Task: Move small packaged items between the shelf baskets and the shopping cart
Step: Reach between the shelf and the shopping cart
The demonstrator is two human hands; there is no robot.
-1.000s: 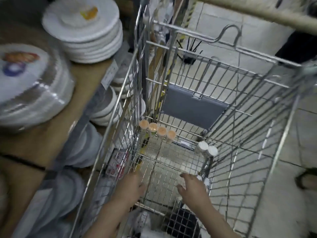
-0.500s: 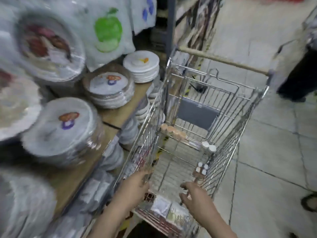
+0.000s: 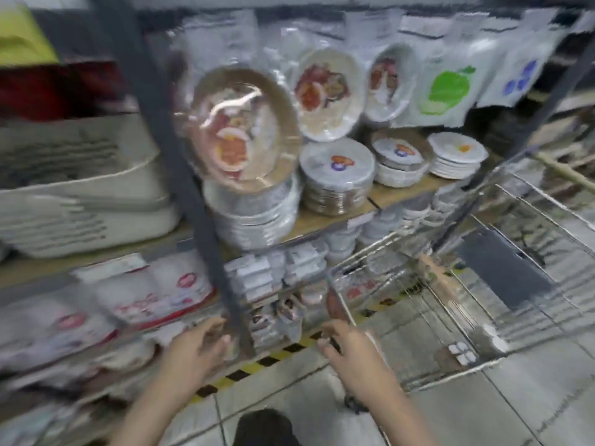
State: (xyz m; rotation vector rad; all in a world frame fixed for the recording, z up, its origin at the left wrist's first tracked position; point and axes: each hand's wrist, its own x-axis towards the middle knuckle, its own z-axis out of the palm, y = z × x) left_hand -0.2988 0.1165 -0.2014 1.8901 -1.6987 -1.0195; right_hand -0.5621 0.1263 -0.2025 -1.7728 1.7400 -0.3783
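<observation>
Since the earlier frame our view has swung left, away from the inside of the shopping cart point(image 3: 483, 272) and onto the shelving; the cart now sits at the right edge of view, and the whole picture is smeared with motion.

Our left hand point(image 3: 193, 349) reaches toward the lower shelf point(image 3: 128, 336), just left of the dark upright post point(image 3: 180, 175). Its fingers are spread and relaxed and nothing shows in its grasp. Our right hand point(image 3: 351, 349) is near the cart's front corner, fingers loosely curled. A blurred reddish shape sits just above it against the wire; we cannot tell whether the hand grips anything.

Small packaged items point(image 3: 273, 310) are stacked on the lower shelf just right of the post, between our two hands and a little beyond them. A pack of white-capped items point(image 3: 462, 352) lies on the cart floor at its near corner.

On the wooden shelf point(image 3: 325, 220) above stand wrapped stacks of paper plates point(image 3: 336, 175), with larger wrapped plates point(image 3: 244, 130) leaning upright behind them. Pale plastic tubs point(image 3: 80, 194) sit left of the post. White wrapped packs with red labels point(image 3: 151, 294) lie on the lower shelf left. A yellow-and-black striped line point(image 3: 257, 362) runs along the tiled floor point(image 3: 531, 397) below the shelf.
</observation>
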